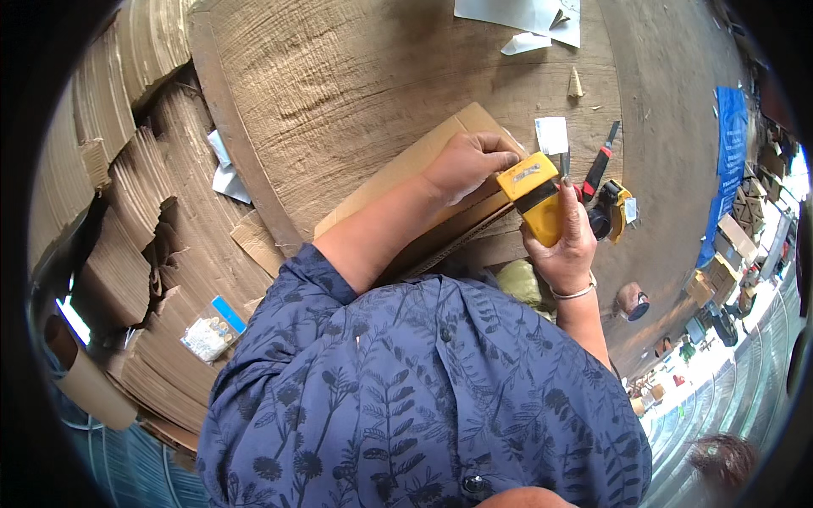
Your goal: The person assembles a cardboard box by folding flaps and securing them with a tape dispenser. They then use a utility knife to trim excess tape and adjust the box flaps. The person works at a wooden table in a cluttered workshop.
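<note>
My right hand (566, 241) grips a yellow and black hand tool (533, 196), its head set against the edge of a folded cardboard box (423, 165). My left hand (467, 161) is closed with its fingers pressed on top of that box, right beside the tool's head. The box lies on a large round sheet of corrugated cardboard (356, 76). A bracelet shows on my right wrist.
A red-handled tool (600, 166) and a yellow and black tape dispenser (616, 208) lie just right of my hands. White paper scraps (529, 19) sit at the top. Stacks of torn cardboard (135, 212) fill the left. A blue sheet (727, 161) hangs at right.
</note>
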Action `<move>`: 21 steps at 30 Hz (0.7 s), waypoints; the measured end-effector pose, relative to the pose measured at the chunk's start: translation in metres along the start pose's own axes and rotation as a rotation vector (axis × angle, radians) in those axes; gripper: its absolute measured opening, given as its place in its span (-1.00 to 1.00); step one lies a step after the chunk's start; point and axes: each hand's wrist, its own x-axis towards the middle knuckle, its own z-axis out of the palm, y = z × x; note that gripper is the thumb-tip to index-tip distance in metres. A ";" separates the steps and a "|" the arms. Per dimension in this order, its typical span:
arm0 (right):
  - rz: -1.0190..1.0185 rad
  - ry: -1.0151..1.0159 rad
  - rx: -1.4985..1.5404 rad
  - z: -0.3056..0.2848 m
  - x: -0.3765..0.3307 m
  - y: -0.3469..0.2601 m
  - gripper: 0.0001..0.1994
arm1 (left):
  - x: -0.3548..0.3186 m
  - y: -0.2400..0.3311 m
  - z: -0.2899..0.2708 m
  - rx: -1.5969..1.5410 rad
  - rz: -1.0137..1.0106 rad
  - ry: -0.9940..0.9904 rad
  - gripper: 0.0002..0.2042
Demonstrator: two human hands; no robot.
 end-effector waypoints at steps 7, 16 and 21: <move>0.064 -0.065 0.057 -0.027 0.004 -0.016 -0.28 | 0.030 -0.017 -0.011 -0.063 0.187 0.264 -0.89; 0.223 -0.156 -0.023 -0.063 0.000 -0.048 -0.29 | 0.056 -0.032 -0.030 0.121 0.218 0.461 -0.88; 0.232 -0.168 -0.035 -0.057 0.005 -0.051 -0.29 | 0.051 -0.028 -0.032 0.232 0.176 0.566 -0.87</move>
